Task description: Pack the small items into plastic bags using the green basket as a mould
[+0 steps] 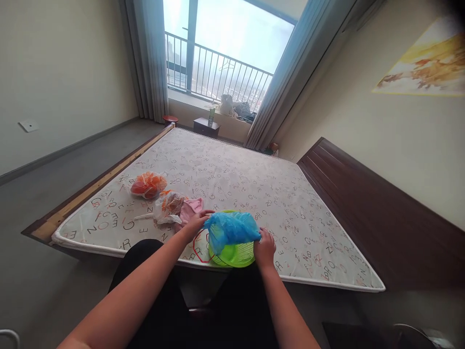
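A crumpled blue plastic bag is stretched between my two hands over a green mesh basket. My left hand is closed on the bag's left end. Its right end is gripped by my right hand, close to the basket's right side. The basket stands near the mattress edge, partly hidden by the bag. Left of it lies a red loop. A pink cloth rests just beyond my left forearm, against a clear plastic bag with brownish contents.
Farther left on the letter-printed mattress sits a clear bag with orange-red contents. A dark wooden headboard runs along the right. A small dark table with a bottle stands beyond the bed, by the window.
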{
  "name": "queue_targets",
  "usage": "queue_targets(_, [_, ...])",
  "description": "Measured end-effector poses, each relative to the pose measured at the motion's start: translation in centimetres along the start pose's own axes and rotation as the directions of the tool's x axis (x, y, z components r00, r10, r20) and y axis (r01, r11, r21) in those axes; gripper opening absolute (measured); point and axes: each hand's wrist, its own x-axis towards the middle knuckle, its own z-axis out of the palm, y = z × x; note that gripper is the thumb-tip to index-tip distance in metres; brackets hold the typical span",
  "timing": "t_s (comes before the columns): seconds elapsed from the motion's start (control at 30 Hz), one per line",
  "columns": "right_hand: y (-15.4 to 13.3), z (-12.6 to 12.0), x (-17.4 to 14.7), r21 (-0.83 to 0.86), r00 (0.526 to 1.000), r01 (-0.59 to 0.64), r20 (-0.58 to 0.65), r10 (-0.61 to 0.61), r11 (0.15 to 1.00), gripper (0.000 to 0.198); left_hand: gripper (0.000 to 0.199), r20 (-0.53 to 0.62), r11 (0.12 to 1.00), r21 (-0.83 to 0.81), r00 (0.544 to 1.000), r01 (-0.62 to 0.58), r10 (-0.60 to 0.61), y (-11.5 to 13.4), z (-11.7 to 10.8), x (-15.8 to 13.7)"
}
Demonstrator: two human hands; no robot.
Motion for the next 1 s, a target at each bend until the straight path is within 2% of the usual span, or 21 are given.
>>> queue_targets(0.07, [0.1,0.0,-0.2,-0.162,0.983,-0.062,0.159,0.087,0.985,0.047,0.043,0.029,0.994,0.054,0.995,0.094,-0.096,-0.5,0.3,0.3])
queue_targets(0.1, [-0.2,0.0,-0.5,-0.209,0.972,-0.080,0.199,0.123,0.975,0.053,0.041,0.059,0.990,0.079,0.990,0.121,-0.126,-0.8,0.5,0.3])
queue_targets(0.17, [-1.2,0.0,-1.2,-0.210,0.976,-0.067,0.189,0.108,0.975,0.067,0.041,0.113,0.987,0.123,0.987,0.103,-0.117,-1.4,0.9,0.1])
queue_targets(0.23, [-2.6,-0.1,-2.1,-0.096,0.989,0.046,0.141,-0.032,0.994,0.075,0.042,0.126,0.982,0.180,0.989,0.054,-0.077,-1.9,1.2,0.0])
queue_targets(0.27, [-3.4,-0.2,-2.6,-0.002,0.981,0.133,0.145,-0.131,0.991,0.076,0.043,0.122,0.975,0.218,0.991,0.028,-0.056,-2.1,1.2,0.1])
queue_targets(0.33, [-5.0,-0.2,-3.7,0.223,0.918,0.277,0.227,-0.326,0.935,0.076,0.044,0.105,0.953,0.302,0.994,-0.018,-0.014,-2.5,0.9,0.4])
queue_targets(0.37, [-5.8,0.0,-4.1,0.325,0.872,0.301,0.288,-0.397,0.897,0.076,0.045,0.100,0.940,0.340,0.995,-0.034,0.000,-2.7,0.8,0.6])
queue_targets(0.43, [-7.0,0.4,-4.9,0.447,0.794,0.254,0.409,-0.449,0.858,0.076,0.045,0.101,0.918,0.392,0.995,-0.058,0.019,-3.0,0.5,1.0])
queue_targets(0.47, [-7.5,0.6,-5.1,0.469,0.778,0.208,0.453,-0.435,0.859,0.076,0.043,0.106,0.912,0.405,0.994,-0.071,0.030,-3.2,0.5,1.1])
queue_targets(0.53, [-8.1,0.9,-5.2,0.480,0.795,0.117,0.479,-0.372,0.869,0.067,0.040,0.105,0.902,0.415,0.991,-0.121,0.085,-3.4,0.5,1.0])
queue_targets(0.63, [-8.3,0.7,-4.7,0.525,0.906,-0.025,0.371,-0.203,0.851,0.039,0.034,0.084,0.855,0.455,0.968,-0.250,0.238,-3.1,0.7,0.3])
queue_targets(0.67, [-8.3,0.5,-4.4,0.564,0.939,-0.081,0.321,-0.127,0.822,0.033,0.032,0.085,0.827,0.479,0.953,-0.295,0.291,-2.9,0.8,0.1])
queue_targets(0.73, [-8.1,-0.1,-3.7,0.671,0.964,-0.198,0.264,0.019,0.715,0.033,0.028,0.101,0.773,0.518,0.924,-0.365,0.368,-2.4,1.0,-0.3])
queue_targets(0.8, [-8.0,-0.5,-3.1,0.776,0.950,-0.302,0.292,0.109,0.554,0.039,0.031,0.112,0.758,0.522,0.913,-0.390,0.393,-1.9,1.2,-0.6])
queue_targets(0.87, [-8.0,-0.6,-2.9,0.828,0.920,-0.390,0.365,0.142,0.403,0.046,0.034,0.124,0.779,0.492,0.917,-0.388,0.379,-1.6,1.4,-0.8])
queue_targets(0.93, [-8.1,-0.4,-3.0,0.840,0.894,-0.449,0.424,0.147,0.304,0.050,0.036,0.155,0.801,0.454,0.919,-0.392,0.362,-1.6,1.6,-0.9])
queue_targets(1.0, [-8.3,-0.1,-3.2,0.847,0.881,-0.473,0.451,0.143,0.244,0.051,0.039,0.186,0.803,0.433,0.913,-0.408,0.363,-1.9,1.9,-1.0])
